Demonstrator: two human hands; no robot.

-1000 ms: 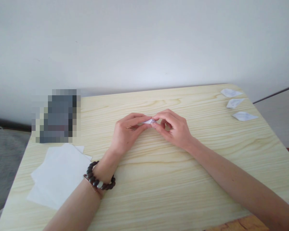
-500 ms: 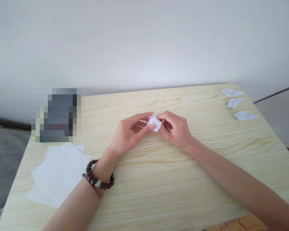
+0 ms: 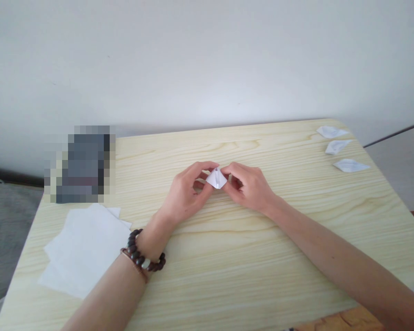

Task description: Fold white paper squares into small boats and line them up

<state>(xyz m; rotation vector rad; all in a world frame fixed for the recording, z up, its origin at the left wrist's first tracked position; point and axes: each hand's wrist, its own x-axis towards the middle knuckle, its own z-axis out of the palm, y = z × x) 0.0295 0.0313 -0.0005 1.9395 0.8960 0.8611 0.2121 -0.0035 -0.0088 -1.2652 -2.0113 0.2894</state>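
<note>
A small piece of folded white paper (image 3: 216,179) is held between my two hands above the middle of the table. It looks like a pointed, cone-like shape with a crease down its front. My left hand (image 3: 189,191) pinches its left side with thumb and fingers. From the other side, my right hand (image 3: 247,184) grips its right edge, the fingers curled. The fingertips behind the paper are partly hidden. A dark beaded bracelet (image 3: 134,248) circles my left wrist.
White paper sheets (image 3: 86,253) lie in a loose stack at the left, partly under my left forearm. Behind them is a blurred-out dark object (image 3: 83,163). Three folded paper pieces (image 3: 351,165) lie in a column at the far right of the wooden table (image 3: 207,276). A white wall (image 3: 207,64) rises behind.
The folded paper has turned, so its creased front now faces me with both sides spread evenly. My left thumb has shifted off its face toward the left edge.
</note>
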